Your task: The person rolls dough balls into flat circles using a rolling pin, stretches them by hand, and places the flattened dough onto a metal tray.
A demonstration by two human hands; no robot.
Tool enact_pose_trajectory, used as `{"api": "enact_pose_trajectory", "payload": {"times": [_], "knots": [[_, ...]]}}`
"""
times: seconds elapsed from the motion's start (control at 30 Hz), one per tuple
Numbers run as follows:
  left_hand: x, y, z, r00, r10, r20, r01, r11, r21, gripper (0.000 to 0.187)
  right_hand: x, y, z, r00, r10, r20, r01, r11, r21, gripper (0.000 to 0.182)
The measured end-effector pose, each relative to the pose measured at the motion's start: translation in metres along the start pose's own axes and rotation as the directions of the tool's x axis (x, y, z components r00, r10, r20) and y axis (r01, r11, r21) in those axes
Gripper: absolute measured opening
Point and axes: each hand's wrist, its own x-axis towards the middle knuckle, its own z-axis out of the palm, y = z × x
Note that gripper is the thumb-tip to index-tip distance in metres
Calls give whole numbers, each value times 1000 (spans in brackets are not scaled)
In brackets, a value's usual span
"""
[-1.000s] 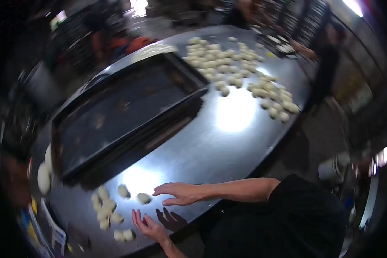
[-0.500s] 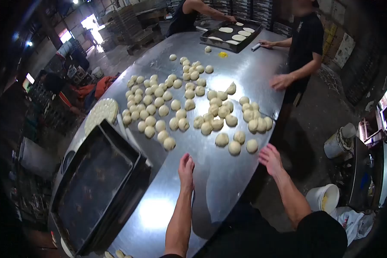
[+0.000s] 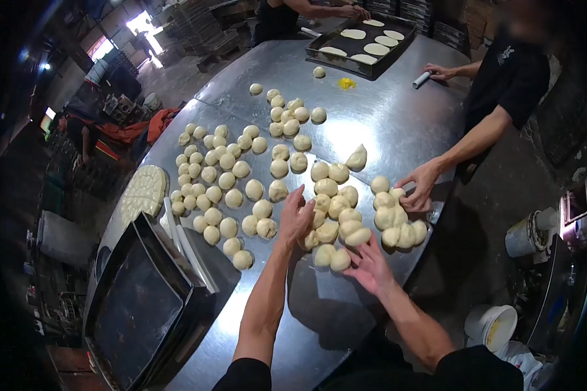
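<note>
My left hand (image 3: 298, 216) is at the left side of a cluster of pale dough balls (image 3: 338, 206), its fingers stretched out along them. Opposite, my right hand (image 3: 372, 268) has its fingers spread, palm towards the dough, touching the nearest dough ball (image 3: 340, 260) and the ones just above it. Both hands are open, with the cluster between them. To the right, a co-worker's hand (image 3: 421, 187) reaches down onto a second group of dough balls (image 3: 391, 215). Many more loose dough balls (image 3: 227, 180) lie on the metal table (image 3: 235, 72) to the left.
Stacked black trays (image 3: 134, 313) stand at the left beside a flat divided dough slab (image 3: 143, 189). At the far end, a tray (image 3: 362, 49) holds flattened dough rounds. The co-worker's other hand (image 3: 441, 72) is at a rolling pin (image 3: 421, 79). A white bucket (image 3: 491, 326) stands at lower right.
Both my hands have moved forward and inward, reaching the dough cluster, which is pressed closer together. The co-worker's hand has come down onto the right-hand group. My view has shifted slightly.
</note>
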Motion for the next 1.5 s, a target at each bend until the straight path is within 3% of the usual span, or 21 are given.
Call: {"api": "enact_pose_trajectory", "payload": {"times": [0.07, 0.1, 0.13, 0.2, 0.27, 0.33, 0.4, 0.53, 0.63, 0.8, 0.87, 0.9, 1.0, 1.03, 1.13, 1.27, 1.33, 1.4, 1.43, 1.47, 1.5], "knots": [[15, -7, 13, 993, 109, -50, -110, 994, -20, 61, -6, -4, -3, 999, -3, -38, 4, 999, 47, 70], [13, 18, 15, 997, 8, 80, 13, 968, -252, 62, 2, -3, -7, 1000, -20, -15, 21, 998, 60, 75], [18, 21, 17, 997, 6, 74, 13, 968, -252, 62, 16, -5, -5, 1000, -15, -12, 15, 998, 58, 75], [24, 25, 15, 950, -86, 299, 172, 946, -275, 62, 51, -13, 5, 1000, -10, 4, 9, 999, 53, 75], [23, 33, 10, 943, -40, 331, 146, 942, -303, 56, 84, -23, 0, 986, 138, 93, -145, 987, 67, 65], [11, 45, -1, 822, -215, 528, 482, 757, -441, 54, 94, -23, 4, 978, 173, 115, -177, 984, 27, 62], [-7, 23, -2, 809, -164, 565, 531, 615, -582, 47, 82, -20, 7, 964, 215, 157, -210, 977, -50, 60], [-83, 12, -26, 924, 7, 382, 325, 511, -796, 45, 38, 10, 2, 953, 205, 222, -173, 972, -159, 51], [-165, 9, -71, 985, 16, 172, 137, 531, -836, 43, -7, 45, 60, 885, 347, 310, -267, 924, -274, 54], [-363, 1, -184, 961, -3, -278, -227, 567, -792, 44, -70, 197, 131, 737, 538, 408, -406, 836, -369, 57], [-447, 0, -224, 897, -99, -430, -310, 552, -774, 45, -91, 264, 154, 624, 663, 414, -476, 742, -472, 59], [-491, -8, -241, 848, -137, -513, -375, 528, -762, 44, -94, 303, 156, 465, 770, 436, -557, 638, -532, 61], [-626, -19, -300, 680, -303, -668, -450, 547, -706, 41, -178, 420, 247, 257, 900, 351, -597, 434, -675, 66], [-669, -24, -320, 575, -296, -763, -471, 642, -605, 39, -201, 461, 269, 190, 917, 350, -581, 393, -713, 67], [-789, -18, -382, 286, -297, -911, -499, 765, -406, 34, -248, 589, 322, -53, 952, 302, -476, 242, -846, 68], [-917, -52, -452, -43, -231, -972, -466, 865, -185, 28, -294, 751, 393, -243, 941, 236, -174, 197, -965, 59], [-978, -98, -475, -156, -249, -956, -325, 927, -188, 29, -300, 821, 409, -3, 989, 145, 101, 145, -984, 56], [-1034, -157, -470, -199, -335, -921, -283, 919, -273, 38, -273, 889, 385, 275, 946, 171, 188, 121, -975, 54], [-1060, -194, -458, -207, -344, -916, 91, 926, -368, 43, -264, 893, 383, 278, 949, 148, 242, 80, -967, 54], [-1079, -212, -449, -215, -348, -912, 450, 794, -409, 48, -262, 897, 381, 284, 950, 130, 296, 42, -954, 53], [-1087, -213, -442, -213, -350, -912, 443, 797, -410, 48, -261, 898, 380, 289, 948, 129, 301, 38, -953, 53]]}}
